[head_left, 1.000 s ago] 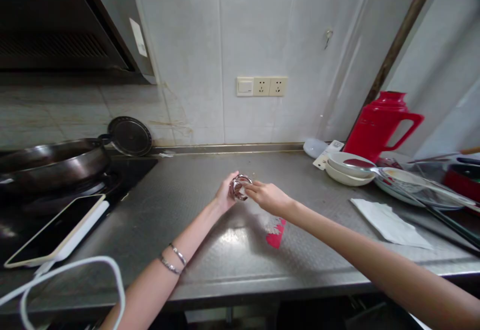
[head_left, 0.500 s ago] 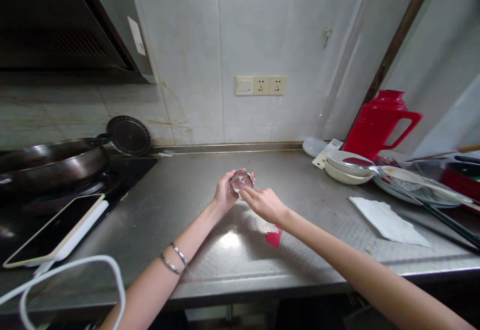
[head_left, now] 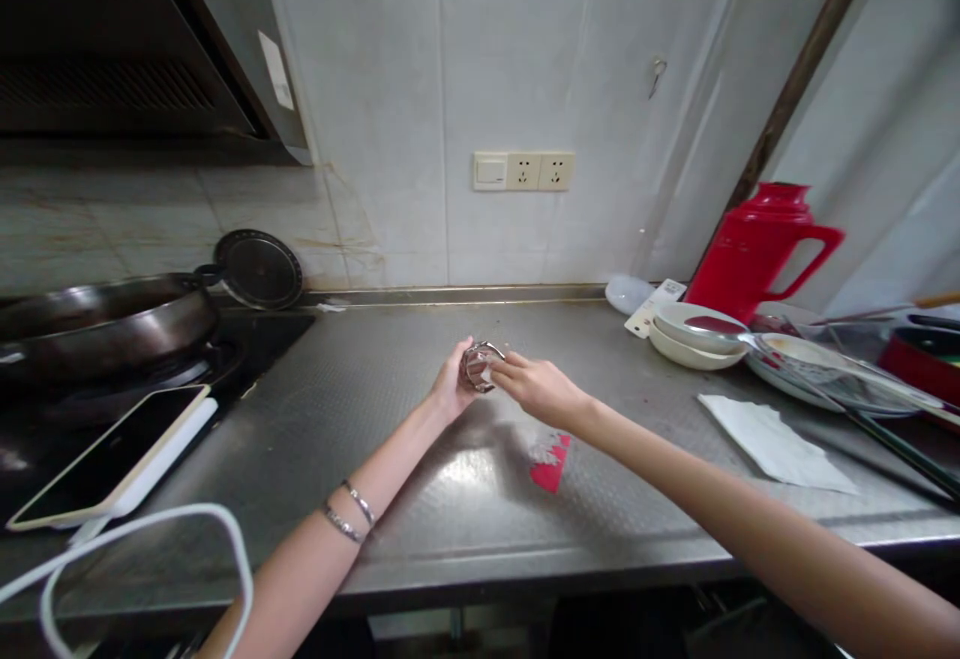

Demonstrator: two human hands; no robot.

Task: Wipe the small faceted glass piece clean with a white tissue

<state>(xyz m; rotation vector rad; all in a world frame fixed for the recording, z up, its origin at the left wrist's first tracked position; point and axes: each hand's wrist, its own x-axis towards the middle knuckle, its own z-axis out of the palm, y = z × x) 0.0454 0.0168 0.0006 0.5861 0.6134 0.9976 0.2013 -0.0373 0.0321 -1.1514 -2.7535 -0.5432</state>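
My left hand (head_left: 452,382) is wrapped round the side of a small clear glass cup (head_left: 475,371) with a shiny rim, held above the steel counter. Its mouth is tilted toward the right. My right hand (head_left: 538,387) pinches a small piece of white tissue (head_left: 487,375) at the mouth of the cup; how far the fingertips reach inside is hard to see. On the counter below my right wrist lies a red scrap of paper (head_left: 549,474) with a ragged, pale upper edge.
To the left are a stove with a large pan (head_left: 112,317), a phone (head_left: 112,454) and a looping white cable (head_left: 225,514). To the right stand stacked bowls (head_left: 694,351), a red thermos (head_left: 757,254) and plates with utensils. A white paper napkin (head_left: 772,444) lies in front of them.
The cup has turned from facing up toward me to tilting right. My right hand has moved slightly right and up, uncovering more of the red scrap.
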